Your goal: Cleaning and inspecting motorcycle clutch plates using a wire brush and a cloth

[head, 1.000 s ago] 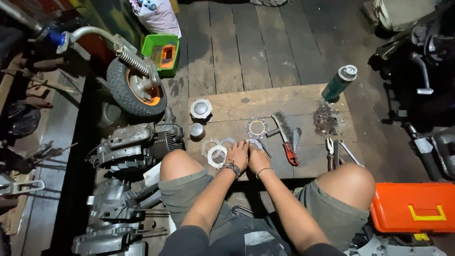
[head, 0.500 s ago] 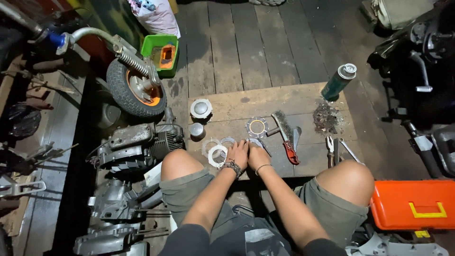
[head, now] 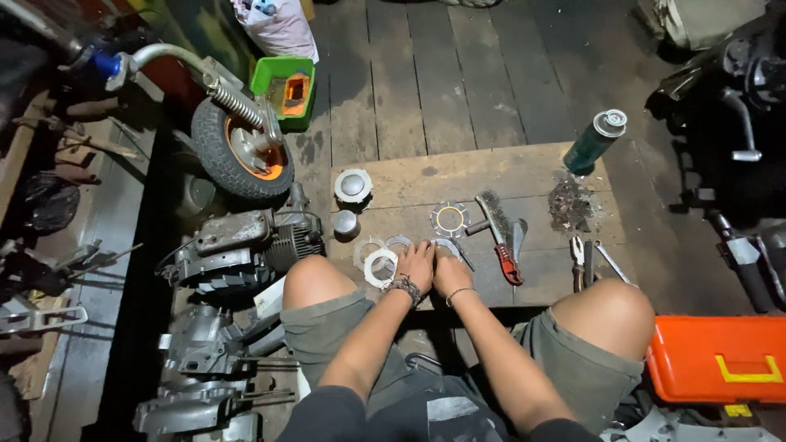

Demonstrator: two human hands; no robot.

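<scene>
Almost nothing moved. Left hand (head: 417,263) and right hand (head: 450,268) stayed pressed together over small metal part (head: 446,245) on board (head: 458,176); view shifted only slightly.

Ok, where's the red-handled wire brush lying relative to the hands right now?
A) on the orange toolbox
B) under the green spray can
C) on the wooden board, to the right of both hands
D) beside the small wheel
C: the red-handled wire brush lies on the wooden board, just right of the right hand and left hand.
</scene>
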